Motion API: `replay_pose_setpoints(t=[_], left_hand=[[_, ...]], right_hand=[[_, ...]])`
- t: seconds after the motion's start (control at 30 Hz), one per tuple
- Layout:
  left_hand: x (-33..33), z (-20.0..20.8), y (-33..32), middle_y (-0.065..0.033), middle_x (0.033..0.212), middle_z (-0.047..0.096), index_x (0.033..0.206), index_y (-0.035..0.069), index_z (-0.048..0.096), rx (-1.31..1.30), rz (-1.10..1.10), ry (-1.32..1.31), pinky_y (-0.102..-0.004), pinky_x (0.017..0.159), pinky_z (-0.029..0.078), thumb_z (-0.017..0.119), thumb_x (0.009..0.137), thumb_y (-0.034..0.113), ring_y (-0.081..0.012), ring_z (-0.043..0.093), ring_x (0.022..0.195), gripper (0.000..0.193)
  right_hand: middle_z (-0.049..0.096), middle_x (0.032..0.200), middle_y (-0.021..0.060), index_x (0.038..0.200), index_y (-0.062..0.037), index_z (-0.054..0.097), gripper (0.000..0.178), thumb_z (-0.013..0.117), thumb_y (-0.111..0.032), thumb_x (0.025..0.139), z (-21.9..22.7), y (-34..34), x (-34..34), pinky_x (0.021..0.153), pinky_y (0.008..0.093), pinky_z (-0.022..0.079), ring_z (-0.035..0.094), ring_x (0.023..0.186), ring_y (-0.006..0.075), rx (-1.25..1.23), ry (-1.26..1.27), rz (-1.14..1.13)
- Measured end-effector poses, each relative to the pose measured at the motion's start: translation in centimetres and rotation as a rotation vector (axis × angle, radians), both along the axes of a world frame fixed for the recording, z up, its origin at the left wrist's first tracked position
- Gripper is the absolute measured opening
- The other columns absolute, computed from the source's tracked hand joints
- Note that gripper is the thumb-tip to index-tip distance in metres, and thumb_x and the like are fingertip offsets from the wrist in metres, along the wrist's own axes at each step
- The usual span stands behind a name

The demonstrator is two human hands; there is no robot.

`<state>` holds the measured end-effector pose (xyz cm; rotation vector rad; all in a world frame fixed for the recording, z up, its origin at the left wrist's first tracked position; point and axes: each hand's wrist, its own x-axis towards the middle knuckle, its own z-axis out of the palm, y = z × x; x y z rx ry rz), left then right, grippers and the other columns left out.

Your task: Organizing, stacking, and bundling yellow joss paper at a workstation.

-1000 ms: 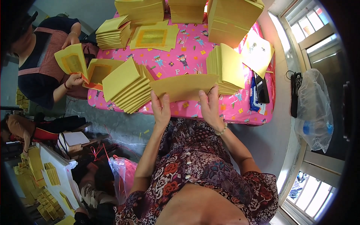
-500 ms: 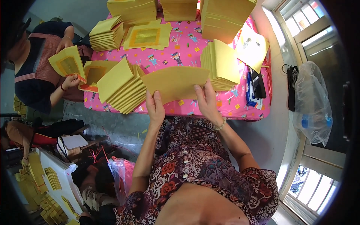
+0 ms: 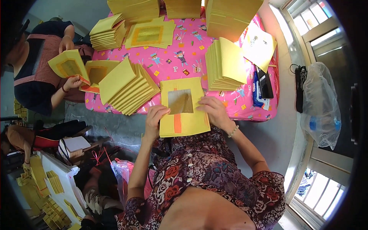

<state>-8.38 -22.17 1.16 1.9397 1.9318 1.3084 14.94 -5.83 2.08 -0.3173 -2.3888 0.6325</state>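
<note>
We hold the yellow paper [image 3: 188,119] in front of our body, across the near edge of the pink table [image 3: 165,71], its shiny square [image 3: 181,101] facing us. Our left hand [image 3: 156,118] has its fingers clamped on the left edge; our right hand [image 3: 215,110] has its fingers clamped on the right edge. Beside us on the table we see a left stack [image 3: 128,90], a right stack [image 3: 226,65] and a dark phone [image 3: 265,85]
</note>
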Motion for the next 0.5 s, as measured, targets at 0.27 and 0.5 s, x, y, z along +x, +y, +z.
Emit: replay_pose_setpoints(t=[0.27,0.5], left_hand=[[1.2,-1.2,-0.5,-0.0147,0.094,0.062,0.117,-0.002,0.054,-0.143,0.101,-0.066,-0.0401,0.076,0.048,0.067,0.082,0.009,-0.0315,0.059,0.084,0.039],[2.3,-1.2,0.7,-0.0165,0.088,0.065,0.128,-0.005,0.041,-0.142,0.238,-0.222,-0.0401,0.074,0.048,0.063,0.089,0.010,-0.0312,0.063,0.079,0.047]], right_hand=[[0.062,0.092,0.0109,0.102,-0.0047,0.061,0.026,0.067,0.000,0.076,-1.3,-1.1,0.6,0.073,0.0390,0.049,0.059,0.085,0.0305,-0.276,-0.080,-0.092],[0.055,0.078,0.0155,0.088,0.0016,0.053,0.023,0.068,-0.016,0.087,-0.5,-2.0,-0.7,0.061,0.0406,0.045,0.056,0.071,0.0323,-0.516,-0.148,-0.328]])
